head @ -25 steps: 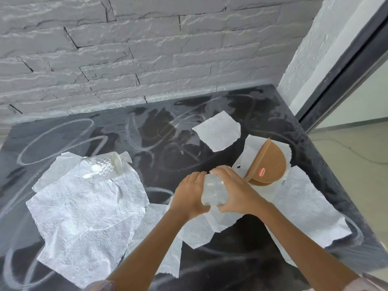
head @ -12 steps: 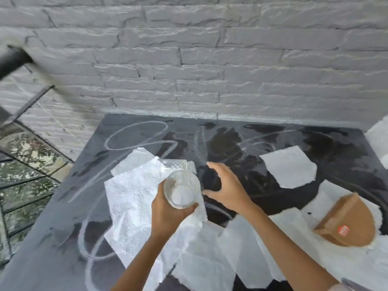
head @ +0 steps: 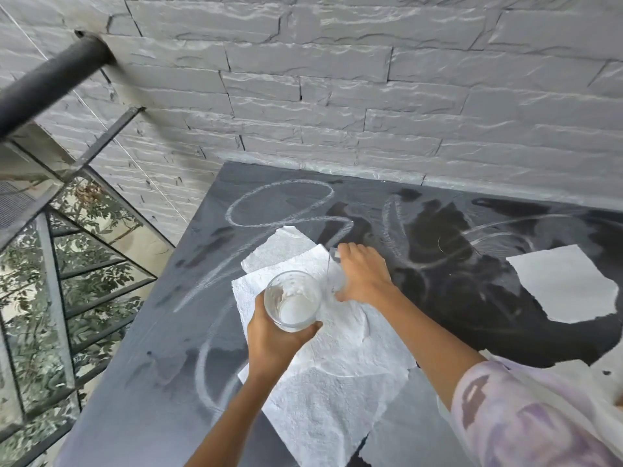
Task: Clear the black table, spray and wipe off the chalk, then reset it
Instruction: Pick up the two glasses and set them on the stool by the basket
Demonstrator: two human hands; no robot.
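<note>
Over the left half of the table (head: 158, 348), both arms are held out forward. A glass (head: 292, 299) is held upright in the left hand (head: 274, 342), mouth towards the camera, with the fingers wrapped under and round its lower wall and the thumb on the near side. The grip is closed on it, and it is carried clear above the towel (head: 330, 392). The right hand (head: 365, 276) is stretched further out, palm down, wrist low. A second glass (head: 332, 271) on the towel's far edge is clasped between its fingers and thumb. That glass is clear and only partly made out, so its tilt cannot be told. Chalk (head: 279, 203) loops are seen on the table beyond the towel. A torn sheet (head: 566, 284) lies well apart to the right. The right forearm is covered by a pale sleeve (head: 526, 416).
</note>
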